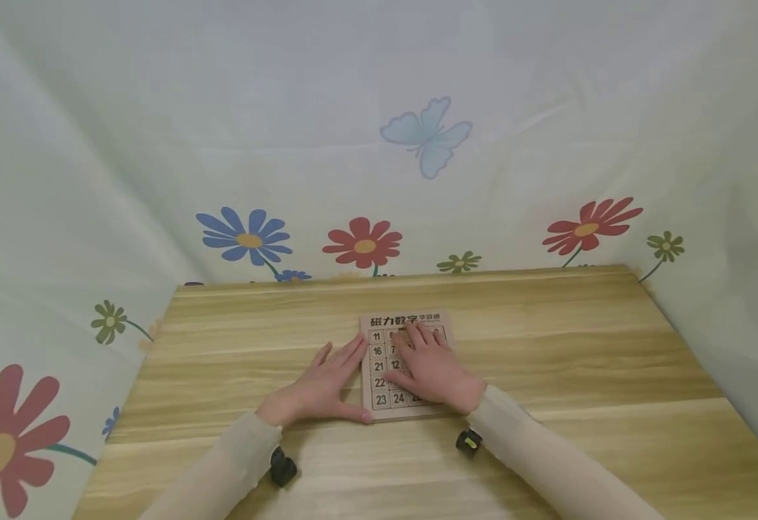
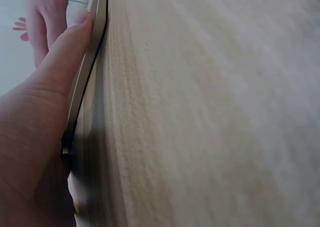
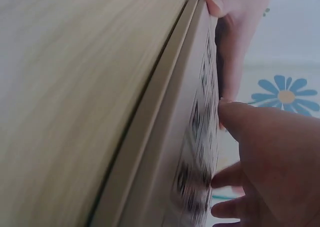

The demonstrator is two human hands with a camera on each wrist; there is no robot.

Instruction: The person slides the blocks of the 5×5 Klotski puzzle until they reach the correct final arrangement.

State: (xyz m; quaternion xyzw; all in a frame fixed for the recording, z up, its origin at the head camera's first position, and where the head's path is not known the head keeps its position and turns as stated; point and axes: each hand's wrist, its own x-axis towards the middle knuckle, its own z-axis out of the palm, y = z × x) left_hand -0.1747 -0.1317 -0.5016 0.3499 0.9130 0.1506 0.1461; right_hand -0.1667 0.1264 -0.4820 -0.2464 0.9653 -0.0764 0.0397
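A number sliding puzzle [image 1: 367,393], a pale wooden board with numbered tiles and Chinese characters along its top, lies flat on the table. My left hand [image 1: 320,388] rests along its left side, fingers extended by the upper left edge and thumb at the lower left corner. In the left wrist view that thumb [image 2: 65,57] touches the board's side. Over the tiles is my right hand [image 1: 436,370], fingers spread and fingertips on the upper rows; it hides many numbers. The right wrist view shows the right fingers [image 3: 230,176] at the tile face. Tiles 11, 16, 21, 22 and 23 line the left column.
The wood-grain table [image 1: 567,339] extends around the board on all sides. Behind it hangs a pale cloth [image 1: 287,130] printed with flowers and a butterfly. Small black devices sit at both wrists, the left device [image 1: 282,467] and the right device [image 1: 468,442].
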